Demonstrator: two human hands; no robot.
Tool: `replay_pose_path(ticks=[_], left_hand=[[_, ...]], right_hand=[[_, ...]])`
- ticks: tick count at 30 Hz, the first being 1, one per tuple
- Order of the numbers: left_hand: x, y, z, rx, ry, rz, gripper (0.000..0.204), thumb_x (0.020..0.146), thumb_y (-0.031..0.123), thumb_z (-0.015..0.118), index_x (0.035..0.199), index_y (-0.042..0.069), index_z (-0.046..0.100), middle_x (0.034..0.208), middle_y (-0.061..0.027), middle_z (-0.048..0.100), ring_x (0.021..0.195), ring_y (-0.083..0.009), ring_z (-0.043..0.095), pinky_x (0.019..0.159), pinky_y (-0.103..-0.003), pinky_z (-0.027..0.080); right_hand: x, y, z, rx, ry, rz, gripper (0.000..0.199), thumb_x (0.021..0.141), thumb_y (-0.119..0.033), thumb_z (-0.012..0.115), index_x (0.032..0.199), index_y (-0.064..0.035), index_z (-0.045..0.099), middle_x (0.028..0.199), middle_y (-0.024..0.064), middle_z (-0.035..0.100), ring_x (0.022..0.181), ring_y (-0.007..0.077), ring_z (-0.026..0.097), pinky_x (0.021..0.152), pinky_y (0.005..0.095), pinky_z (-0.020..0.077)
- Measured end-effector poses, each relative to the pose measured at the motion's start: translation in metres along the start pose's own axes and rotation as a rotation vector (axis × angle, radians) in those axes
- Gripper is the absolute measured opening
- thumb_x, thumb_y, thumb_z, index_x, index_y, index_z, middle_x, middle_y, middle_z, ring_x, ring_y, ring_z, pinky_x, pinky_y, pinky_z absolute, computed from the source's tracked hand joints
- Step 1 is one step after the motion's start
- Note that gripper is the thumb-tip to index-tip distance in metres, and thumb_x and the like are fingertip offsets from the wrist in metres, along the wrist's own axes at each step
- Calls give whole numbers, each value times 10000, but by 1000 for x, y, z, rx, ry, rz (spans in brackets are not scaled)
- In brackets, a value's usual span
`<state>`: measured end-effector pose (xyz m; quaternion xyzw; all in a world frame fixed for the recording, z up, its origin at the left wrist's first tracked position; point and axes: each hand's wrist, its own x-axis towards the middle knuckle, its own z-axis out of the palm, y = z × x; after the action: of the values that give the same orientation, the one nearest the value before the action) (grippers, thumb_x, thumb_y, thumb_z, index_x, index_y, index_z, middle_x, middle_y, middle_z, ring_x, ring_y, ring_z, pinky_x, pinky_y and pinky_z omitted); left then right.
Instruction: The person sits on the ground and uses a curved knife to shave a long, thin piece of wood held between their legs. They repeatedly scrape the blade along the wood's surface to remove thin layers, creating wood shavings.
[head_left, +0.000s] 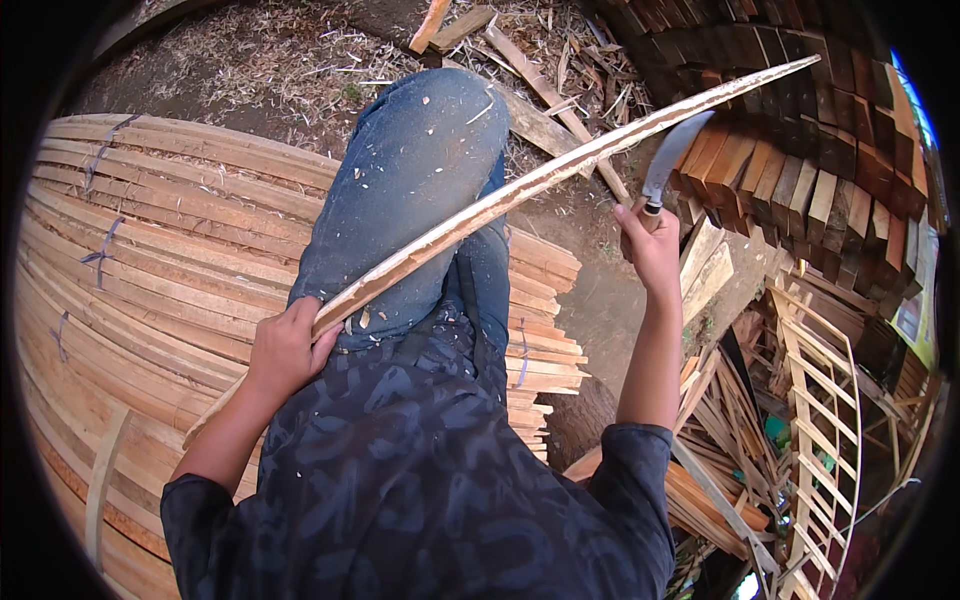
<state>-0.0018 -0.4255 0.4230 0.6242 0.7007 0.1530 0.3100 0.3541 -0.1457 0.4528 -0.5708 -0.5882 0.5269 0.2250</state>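
My left hand is closed around a long, thin wooden strip near my lap. The strip slants up to the right across my jeans-covered thigh, its far end narrowing toward the stacked timber. Rough pale and brown patches run along its face. Out to the right, my right hand grips the handle of a machete. Its curved metal blade points up and away, close beside the strip's right part; whether the two touch I cannot tell. Small wood chips lie on my jeans.
I sit on bundles of long sawn strips tied with cord. Cut timber is stacked at the far right. A ladder-like wooden frame stands at the right, near loose sticks. Shavings and offcuts litter the ground ahead.
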Motion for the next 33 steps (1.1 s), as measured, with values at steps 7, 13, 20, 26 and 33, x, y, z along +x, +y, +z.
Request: replay_pose_path(ticks=[7, 13, 20, 26, 33], left_hand=[[1, 0, -5, -10, -18, 1, 292, 832, 247, 684, 920, 29, 509, 746, -160, 588, 631, -370, 608, 536, -429, 477], [2, -1, -2, -8, -21, -6, 298, 827, 243, 689, 932, 26, 513, 758, -160, 592, 639, -371, 610, 534, -427, 475], [2, -4, 1, -41, -28, 1, 267, 814, 170, 686, 938, 4, 517, 720, -188, 570, 630, -388, 596, 545, -428, 469], [3, -3, -3, -38, -30, -4, 275, 821, 205, 687, 922, 19, 512, 753, -172, 585, 635, -379, 602, 538, -430, 472], [2, -2, -3, -60, -6, 4, 255, 816, 156, 676, 934, -3, 515, 728, -189, 566, 632, -388, 596, 546, -431, 467]], right_hand=[[2, 40, 27, -146, -123, -45, 317, 878, -101, 609, 619, -88, 426, 487, -26, 395, 387, 66, 331, 392, 271, 300], [5, 39, 39, -61, -92, 106, 295, 875, -106, 617, 645, -98, 432, 468, -36, 388, 379, 67, 346, 388, 263, 318], [3, 45, 29, 74, -82, 61, 285, 878, -115, 618, 650, -86, 449, 490, -25, 418, 393, 70, 357, 406, 268, 320], [17, 20, 2, 656, 124, 119, 340, 868, -130, 632, 606, -59, 426, 507, -23, 435, 427, 79, 356, 437, 294, 332], [20, 13, 4, 164, -13, 208, 324, 875, -132, 629, 622, -63, 438, 498, -7, 473, 434, 79, 431, 427, 281, 350]])
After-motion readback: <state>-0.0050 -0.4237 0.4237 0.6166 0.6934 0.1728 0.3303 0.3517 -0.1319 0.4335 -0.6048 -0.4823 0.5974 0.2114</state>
